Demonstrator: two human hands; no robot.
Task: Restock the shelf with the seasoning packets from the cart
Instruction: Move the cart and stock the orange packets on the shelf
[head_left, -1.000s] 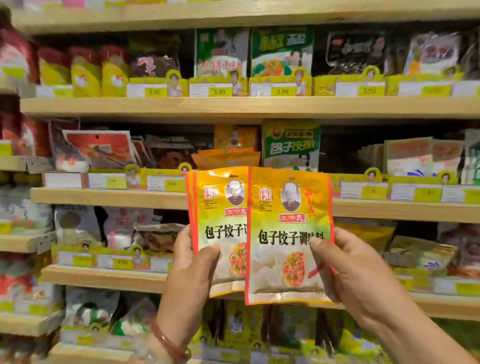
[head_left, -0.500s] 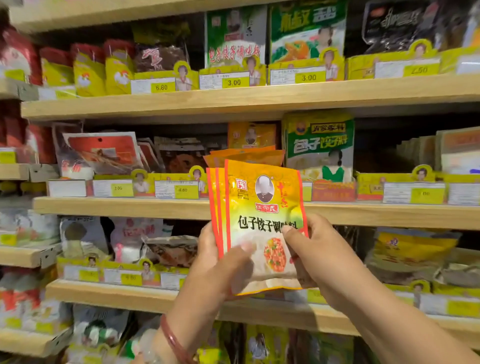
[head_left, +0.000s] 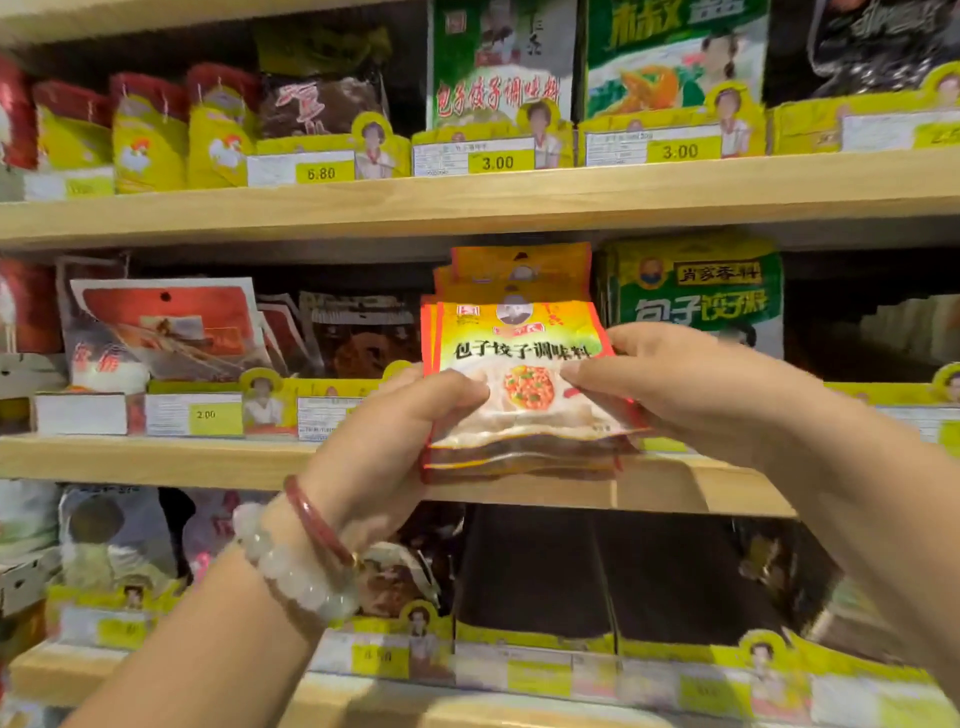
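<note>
Far left, top shelf: red-and-yellow chicken-print pouches (head_left: 148, 140) stand in a row, then a dark brown packet (head_left: 319, 106) behind a price tag reading 6.80 (head_left: 321, 173). Middle shelf, left: a red-and-white flat packet (head_left: 166, 327) leans back, with a 2.00 tag (head_left: 206, 414) on the rail below it. My left wrist carries a red bangle (head_left: 317, 519) and a pale bead bracelet (head_left: 291, 571). My left hand (head_left: 384, 441) grips the left edge of the stack of seasoning packets (head_left: 519, 374), thumb curled over the front, fingers behind and not visible. The stack is yellow-orange with red borders, several packets thick, tilted so its top leans toward the shelf; its lower edge sits just over the front lip of the middle shelf board (head_left: 156, 460). Whether it touches the board I cannot tell. Directly behind it, matching orange packets (head_left: 522, 270) already stand on that shelf. Above them, a green-and-white packet (head_left: 501, 62) sits over a 3.00 tag (head_left: 497, 162). My right hand (head_left: 696, 389) pinches the stack's right edge, thumb on the front face, fingers curled around behind. Right of the stack stands a green dumpling-seasoning packet (head_left: 701, 296). Lower shelf: dark packets (head_left: 597, 571) behind yellow tags, blurred.
</note>
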